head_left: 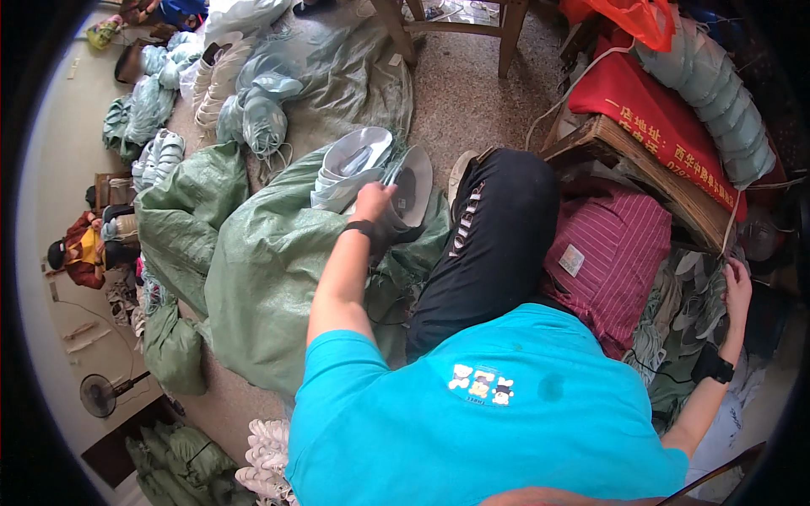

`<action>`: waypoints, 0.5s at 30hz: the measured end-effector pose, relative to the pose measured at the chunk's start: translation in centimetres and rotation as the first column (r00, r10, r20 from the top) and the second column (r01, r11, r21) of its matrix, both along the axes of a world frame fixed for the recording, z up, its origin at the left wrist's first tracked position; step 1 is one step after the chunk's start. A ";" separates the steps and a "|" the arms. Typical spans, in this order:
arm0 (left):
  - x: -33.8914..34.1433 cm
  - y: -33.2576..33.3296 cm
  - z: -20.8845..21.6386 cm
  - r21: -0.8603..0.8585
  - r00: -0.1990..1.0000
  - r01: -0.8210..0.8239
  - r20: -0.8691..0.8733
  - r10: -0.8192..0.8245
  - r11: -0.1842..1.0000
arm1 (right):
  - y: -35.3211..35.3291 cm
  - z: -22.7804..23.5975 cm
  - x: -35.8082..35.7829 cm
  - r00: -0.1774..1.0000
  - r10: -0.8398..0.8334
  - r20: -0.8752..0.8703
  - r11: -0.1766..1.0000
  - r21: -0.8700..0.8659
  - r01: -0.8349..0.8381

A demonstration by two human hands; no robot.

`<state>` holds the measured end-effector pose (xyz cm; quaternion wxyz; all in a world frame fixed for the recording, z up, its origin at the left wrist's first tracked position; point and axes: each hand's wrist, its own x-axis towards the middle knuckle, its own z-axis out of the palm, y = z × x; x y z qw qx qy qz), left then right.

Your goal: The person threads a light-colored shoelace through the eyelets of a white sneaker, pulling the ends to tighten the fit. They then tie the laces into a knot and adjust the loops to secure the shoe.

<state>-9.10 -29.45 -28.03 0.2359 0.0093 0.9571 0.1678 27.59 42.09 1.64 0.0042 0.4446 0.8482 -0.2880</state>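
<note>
My left hand point(374, 202) reaches forward and grips a grey shoe-sole piece point(410, 187) at the top of a large green woven sack point(268, 270). A stack of pale grey sole pieces point(350, 165) lies just left of that hand on the sack. A dark band circles the left wrist. My right hand point(737, 282) stretches out to the right and rests on a heap of greyish-green sole pieces point(690, 291), fingers spread. A black band sits on that wrist. My bent leg in black trousers point(489, 244) lies between the two hands.
Bundles of pale blue-grey soles point(253, 110) and more green sacks point(173, 350) crowd the left. A maroon striped cushion point(612, 253), a red cloth point(658, 118) and a stack of ringed grey pieces point(717, 93) sit right. Wooden stool legs point(506, 38) stand ahead. A small fan point(99, 395) stands lower left.
</note>
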 end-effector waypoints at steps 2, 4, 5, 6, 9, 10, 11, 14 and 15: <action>1.8 2.6 -0.9 -0.281 0.965 0.088 -0.213 -0.151 0.956 | 0.2 0.3 2.0 0.999 -0.016 -0.043 0.999 0.042 0.018; 1.6 3.2 -1.4 -0.336 0.980 0.113 -0.118 -0.161 0.935 | 0.1 0.5 3.0 0.997 -0.047 -0.057 0.999 0.007 0.048; 1.8 3.3 -1.8 -0.362 0.985 0.122 -0.070 -0.158 0.924 | -0.3 1.1 2.5 0.997 -0.066 -0.046 0.997 -0.042 0.064; 1.5 3.1 -2.0 -0.338 0.993 0.092 -0.044 -0.113 0.937 | -0.8 1.9 1.5 0.996 -0.080 -0.039 0.993 -0.091 0.076; 0.1 2.7 -0.3 -0.242 0.993 0.111 0.057 -0.100 0.964 | -4.4 3.9 -1.7 0.993 -0.012 -0.117 0.999 0.032 0.016; -0.6 2.7 1.5 -0.163 0.997 0.063 -0.043 -0.071 0.985 | -6.2 4.2 -2.9 0.971 0.139 -0.193 0.978 0.179 -0.105; -1.2 2.2 3.1 -0.040 0.993 -0.005 -0.120 0.000 0.999 | -8.3 4.5 -4.6 0.923 0.299 -0.243 0.920 0.330 -0.212; -3.3 -0.2 6.3 0.772 0.959 -0.148 -0.042 0.282 0.619 | -17.1 7.1 -11.2 0.821 0.511 -0.255 0.825 0.412 -0.387; -3.0 4.1 14.7 0.808 0.928 -0.304 0.130 0.351 0.505 | -19.3 6.9 -12.1 0.803 0.522 -0.288 0.834 0.369 -0.411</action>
